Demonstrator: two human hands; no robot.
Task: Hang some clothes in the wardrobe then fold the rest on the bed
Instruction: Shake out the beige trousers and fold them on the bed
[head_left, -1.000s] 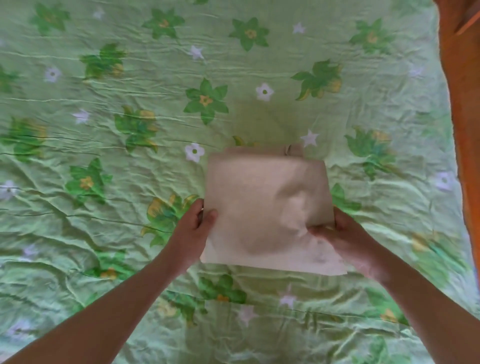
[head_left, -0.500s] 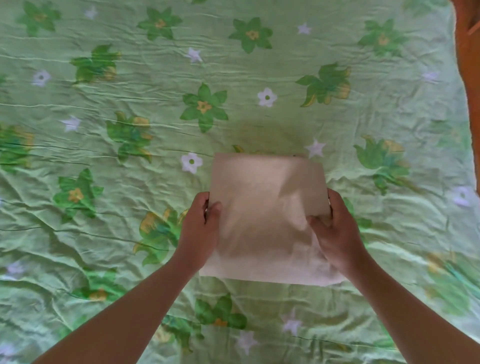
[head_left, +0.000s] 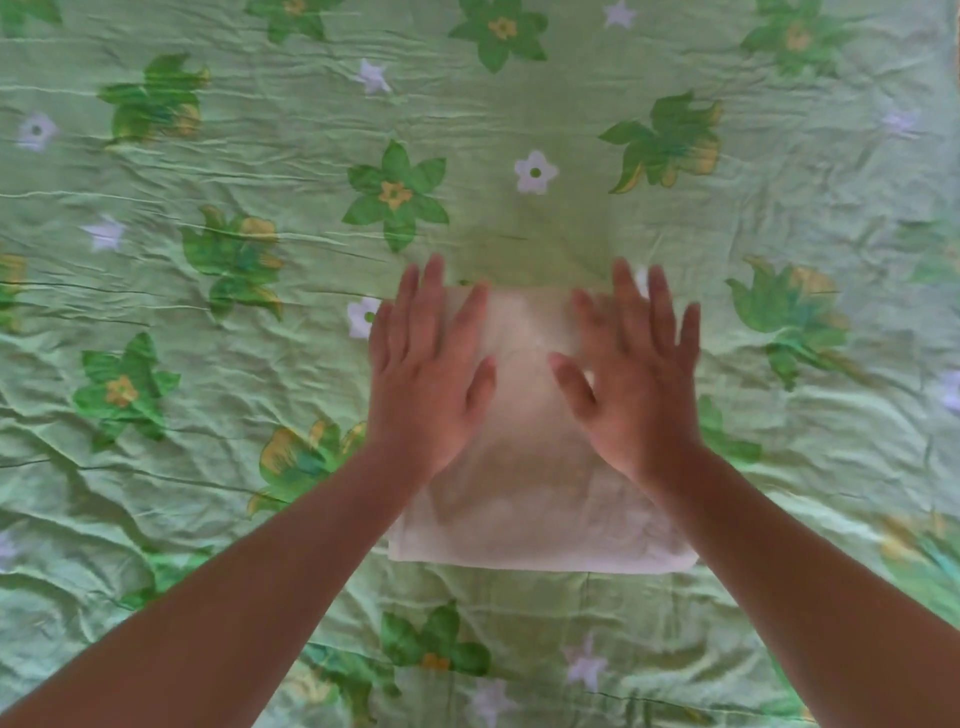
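Observation:
A cream-coloured garment (head_left: 530, 509), folded into a neat rectangle, lies flat on the bed in the middle of the view. My left hand (head_left: 423, 374) presses on its upper left part with straight, spread fingers. On the upper right part my right hand (head_left: 631, 376) lies flat in the same way, fingers spread. The fingertips of both hands reach the garment's far edge. Much of the garment's far half is hidden under my hands.
The bed is covered by a wrinkled light green sheet (head_left: 208, 364) printed with green and white flowers. It fills the whole view around the folded garment. A thin orange strip (head_left: 957, 47) shows at the top right edge.
Both hands have let go of the garment's side edges and now lie flat on top of it, further forward. The folded garment has settled onto the bed.

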